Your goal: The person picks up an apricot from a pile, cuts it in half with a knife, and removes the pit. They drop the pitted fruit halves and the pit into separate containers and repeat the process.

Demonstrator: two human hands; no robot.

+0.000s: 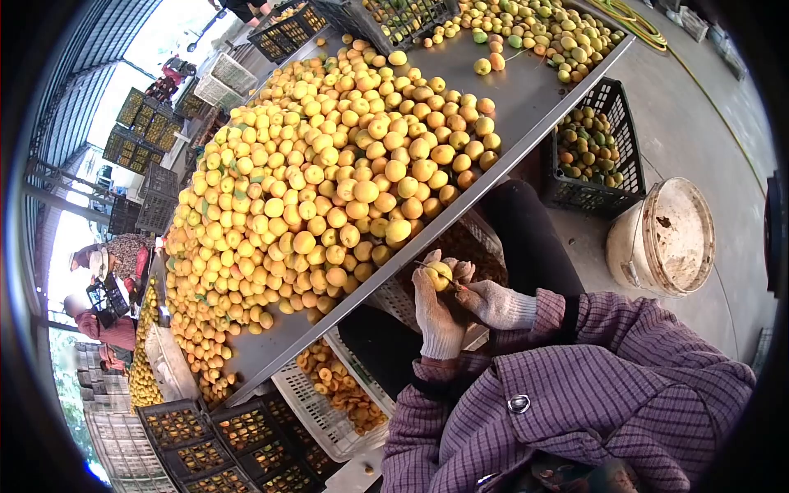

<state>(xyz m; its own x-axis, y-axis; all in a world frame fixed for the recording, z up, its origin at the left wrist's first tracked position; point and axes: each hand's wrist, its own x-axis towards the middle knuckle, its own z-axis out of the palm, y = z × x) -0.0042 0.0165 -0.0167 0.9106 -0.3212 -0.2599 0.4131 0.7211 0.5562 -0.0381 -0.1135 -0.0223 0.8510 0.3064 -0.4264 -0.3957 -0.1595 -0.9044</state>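
Observation:
In front of my lap, my left hand [438,316], in a pale knit glove, is closed round a yellow apricot [437,276]. My right hand [496,305], gloved too, is pinched right beside the fruit. A thin dark tool shows at its fingertips, against the apricot; its kind is too small to make out. Just beyond both hands runs the edge of a metal table [526,86], heaped with yellow-orange apricots [329,181]. Below the table edge, a white crate [329,403] holds split apricot pieces [341,382].
To my right stand a black crate [629,131] of greener fruit and a dirty lidded white bucket [674,238]. Stacked black crates [222,444] are at lower left. People [107,320] work at far left. A yellow hose [633,20] lies on the floor.

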